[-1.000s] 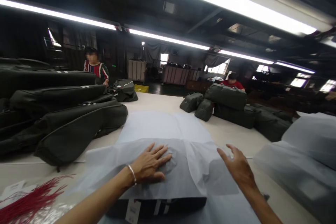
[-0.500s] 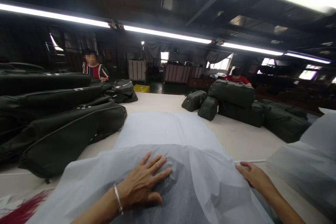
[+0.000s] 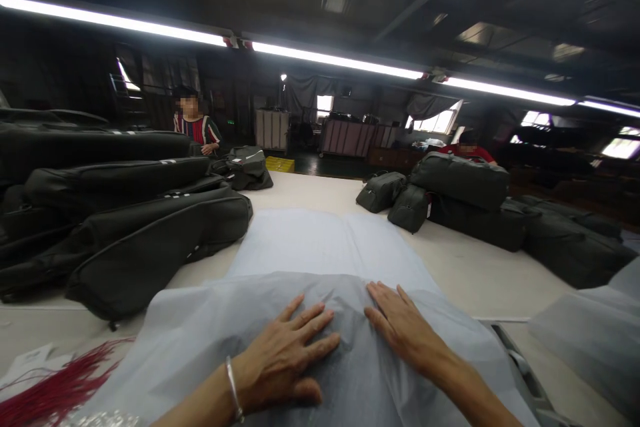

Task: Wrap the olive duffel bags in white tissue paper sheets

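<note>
My left hand (image 3: 287, 357), with a silver bangle at the wrist, lies spread on a thin translucent white sheet (image 3: 200, 327). Right of it, my right hand (image 3: 400, 323) rests on the same sheet, fingers stretched out and holding nothing. Something dark shows through the sheet under and between both hands; its shape is hidden. Beyond the hands, a flat white sheet (image 3: 310, 240) lies on the pale table (image 3: 455, 253). At the lower right, a dark strap or handle (image 3: 520, 363) sticks out beside the covering sheet.
Dark bags (image 3: 165, 240) are piled at the left, and more (image 3: 460, 180) stand at the right. Red tassel cords (image 3: 65, 380) lie lower left, white sheets (image 3: 595, 327) at the right edge. Two people (image 3: 197, 130) (image 3: 470, 147) are beyond the table, near a yellow crate (image 3: 280, 164).
My right hand has moved left from the sheet's right edge onto its middle, fingers now flat. The dark strap at the lower right has come into view. The camera view has shifted slightly.
</note>
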`<state>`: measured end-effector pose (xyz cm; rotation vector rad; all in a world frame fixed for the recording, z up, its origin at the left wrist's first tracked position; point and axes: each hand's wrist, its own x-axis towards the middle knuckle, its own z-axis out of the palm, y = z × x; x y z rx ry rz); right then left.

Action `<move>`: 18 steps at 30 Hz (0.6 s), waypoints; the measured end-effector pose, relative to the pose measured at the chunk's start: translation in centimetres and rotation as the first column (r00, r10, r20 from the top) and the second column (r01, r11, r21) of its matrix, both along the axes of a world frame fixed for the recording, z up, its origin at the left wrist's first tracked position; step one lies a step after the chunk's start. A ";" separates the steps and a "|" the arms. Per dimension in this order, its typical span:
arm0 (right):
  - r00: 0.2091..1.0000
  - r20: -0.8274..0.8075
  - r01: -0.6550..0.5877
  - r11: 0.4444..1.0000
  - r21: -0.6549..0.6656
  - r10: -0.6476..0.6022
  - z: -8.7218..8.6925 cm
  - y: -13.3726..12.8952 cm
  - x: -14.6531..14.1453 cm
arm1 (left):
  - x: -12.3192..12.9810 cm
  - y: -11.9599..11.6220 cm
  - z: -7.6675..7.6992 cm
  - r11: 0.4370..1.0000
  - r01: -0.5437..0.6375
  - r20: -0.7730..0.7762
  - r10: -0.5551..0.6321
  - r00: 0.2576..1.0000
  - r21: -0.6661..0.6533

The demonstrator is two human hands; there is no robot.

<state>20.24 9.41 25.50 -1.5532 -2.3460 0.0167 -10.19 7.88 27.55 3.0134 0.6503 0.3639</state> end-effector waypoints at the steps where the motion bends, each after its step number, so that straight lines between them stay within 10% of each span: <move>1: 0.999 0.030 -0.016 0.997 0.080 0.013 -0.5 -1.2 0.1 | -0.1 -0.2 0.0 1.000 0.002 0.013 -0.002 1.000 -0.007; 8: 0.976 0.216 -0.125 0.850 0.512 0.013 -2.5 -7.4 -0.4 | 0.0 -0.4 0.0 0.999 -0.023 0.014 0.023 1.000 -0.031; 18: 0.973 0.223 -0.164 0.860 0.483 0.061 -10.2 -12.5 0.9 | 0.4 -0.5 -1.1 0.994 -0.073 -0.060 0.078 0.995 0.086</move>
